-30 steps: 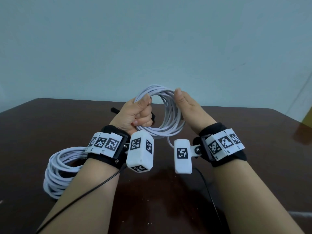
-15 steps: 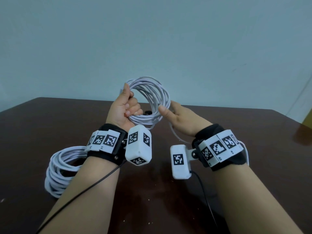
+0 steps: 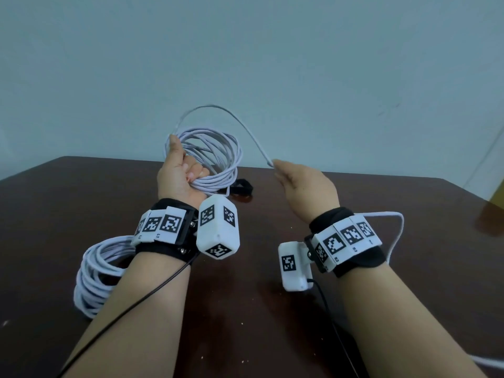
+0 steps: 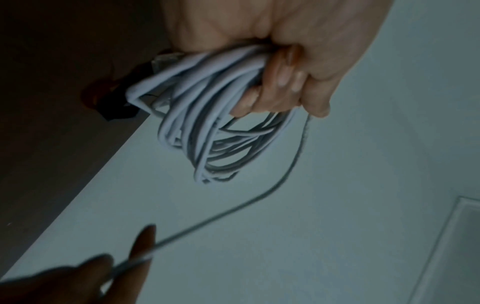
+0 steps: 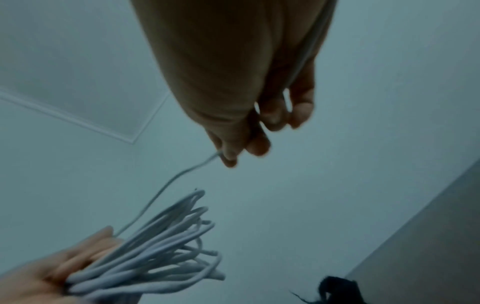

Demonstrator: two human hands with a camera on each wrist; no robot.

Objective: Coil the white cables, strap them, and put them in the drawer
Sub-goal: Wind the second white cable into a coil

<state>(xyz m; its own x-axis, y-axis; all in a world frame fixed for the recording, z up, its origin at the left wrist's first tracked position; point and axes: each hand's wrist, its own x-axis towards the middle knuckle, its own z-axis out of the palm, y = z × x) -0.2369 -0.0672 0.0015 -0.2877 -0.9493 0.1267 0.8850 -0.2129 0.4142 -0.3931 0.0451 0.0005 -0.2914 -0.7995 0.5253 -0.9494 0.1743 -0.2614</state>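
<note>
My left hand (image 3: 181,173) grips a coil of white cable (image 3: 215,156) raised above the dark table; its fingers (image 4: 280,82) wrap round the bunched loops (image 4: 207,131). From the coil a loose strand (image 3: 231,118) arcs up and over to my right hand (image 3: 297,178), which pinches it between thumb and fingertips (image 5: 231,152). The strand runs on through the right palm, behind the wrist (image 3: 395,230) and off the bottom right. A second coil of white cable (image 3: 92,274) lies on the table under my left forearm. A black strap (image 3: 241,186) lies on the table behind the held coil.
The dark brown table (image 3: 259,323) ends against a pale wall (image 3: 272,64). Black leads (image 3: 131,304) run from the wrist cameras along both forearms. A yellowish object (image 3: 497,197) shows at the right edge. No drawer is in view.
My right hand has moved away to the right, drawing a long loose strand out from the coil. My left hand has lifted the coil slightly higher and to the left.
</note>
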